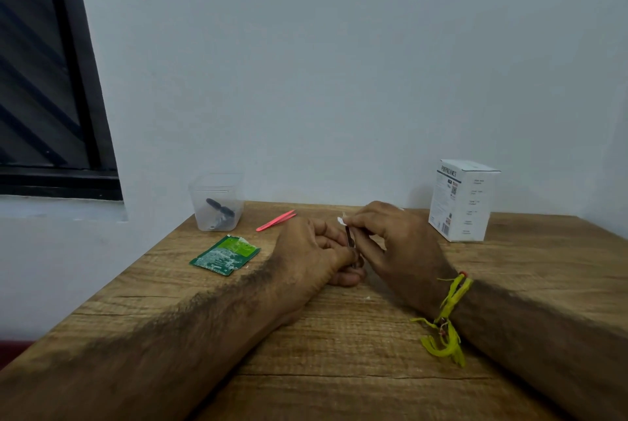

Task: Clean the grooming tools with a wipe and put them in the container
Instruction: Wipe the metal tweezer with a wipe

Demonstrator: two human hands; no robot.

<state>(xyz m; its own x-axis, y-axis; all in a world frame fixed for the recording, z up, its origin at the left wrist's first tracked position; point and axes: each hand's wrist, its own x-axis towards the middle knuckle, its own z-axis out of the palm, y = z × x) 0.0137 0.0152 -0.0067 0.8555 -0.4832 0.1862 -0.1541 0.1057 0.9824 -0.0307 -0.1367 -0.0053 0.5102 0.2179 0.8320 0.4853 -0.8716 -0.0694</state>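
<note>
My left hand (311, 250) grips the lower end of a thin dark metal grooming tool (350, 240) that stands nearly upright over the table's middle. Around the tool's upper part my right hand (390, 240) pinches a small white wipe (341, 221). A clear plastic container (217, 202) stands at the back left with a dark tool (220, 210) inside. Pink tweezers (276, 220) lie flat on the wood between the container and my hands.
A torn green wipe sachet (225, 254) lies left of my left hand. A white carton box (461, 200) stands at the back right. The wooden table (339, 352) meets a white wall behind; its left edge drops off beside a dark window (44, 81).
</note>
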